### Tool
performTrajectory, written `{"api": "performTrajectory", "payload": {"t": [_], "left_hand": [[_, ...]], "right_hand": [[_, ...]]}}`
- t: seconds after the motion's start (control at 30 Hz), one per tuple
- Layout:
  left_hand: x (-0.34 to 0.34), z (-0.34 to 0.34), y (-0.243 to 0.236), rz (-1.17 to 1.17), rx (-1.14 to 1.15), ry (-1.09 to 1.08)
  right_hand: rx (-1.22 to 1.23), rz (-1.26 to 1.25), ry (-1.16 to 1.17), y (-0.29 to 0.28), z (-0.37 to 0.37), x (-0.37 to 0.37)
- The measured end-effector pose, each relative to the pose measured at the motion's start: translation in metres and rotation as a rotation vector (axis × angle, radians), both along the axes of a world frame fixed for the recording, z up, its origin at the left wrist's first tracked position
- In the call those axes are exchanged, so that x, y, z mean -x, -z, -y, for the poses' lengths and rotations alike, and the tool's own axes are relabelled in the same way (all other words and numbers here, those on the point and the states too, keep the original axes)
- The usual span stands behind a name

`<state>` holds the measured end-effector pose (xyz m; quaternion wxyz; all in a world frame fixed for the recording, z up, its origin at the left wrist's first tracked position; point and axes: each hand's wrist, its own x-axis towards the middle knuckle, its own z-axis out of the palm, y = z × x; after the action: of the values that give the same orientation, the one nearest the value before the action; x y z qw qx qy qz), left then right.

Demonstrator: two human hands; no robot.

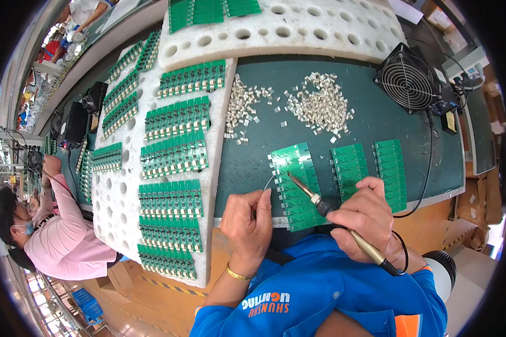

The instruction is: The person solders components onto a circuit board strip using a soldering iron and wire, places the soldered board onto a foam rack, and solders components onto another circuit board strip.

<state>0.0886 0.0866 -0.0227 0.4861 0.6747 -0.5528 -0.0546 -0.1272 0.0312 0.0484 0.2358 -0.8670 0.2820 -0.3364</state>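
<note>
My right hand (367, 219) is closed round the handle of a soldering iron (320, 203). The iron's tip reaches the upper part of a green circuit board panel (296, 196) at the table's near edge. My left hand (247, 220) pinches a thin strand of solder wire (269, 182) between thumb and finger, its end near the panel's left side by the iron's tip. Whether tip and wire touch is too small to tell. Two more green panels, a middle one (348, 165) and a right one (390, 174), lie to the right of it.
White foam boards with holes (222, 112) carry rows of populated green panels (174, 154). Piles of small white connectors (320, 104) lie beyond my hands. A black fan (407, 81) stands at the far right, the iron's cable (431, 163) nearby. A person in pink (67, 241) works at the left.
</note>
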Motion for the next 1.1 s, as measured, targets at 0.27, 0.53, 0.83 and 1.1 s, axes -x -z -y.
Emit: {"api": "performTrajectory", "payload": {"t": [0.27, 0.53, 0.83, 1.1], "left_hand": [[-0.001, 0.001, -0.002, -0.033, -0.008, 0.012], [0.000, 0.000, 0.000, -0.030, 0.005, 0.016], [0.000, 0.003, 0.000, 0.005, 0.024, 0.017], [0.002, 0.004, 0.000, 0.017, 0.018, 0.026]], "right_hand": [[-0.001, -0.019, 0.008, 0.000, 0.004, -0.006], [0.010, -0.031, -0.007, 0.004, 0.006, -0.012], [0.002, -0.044, -0.008, 0.006, 0.008, -0.017], [-0.013, -0.045, -0.008, 0.007, 0.009, -0.017]]}}
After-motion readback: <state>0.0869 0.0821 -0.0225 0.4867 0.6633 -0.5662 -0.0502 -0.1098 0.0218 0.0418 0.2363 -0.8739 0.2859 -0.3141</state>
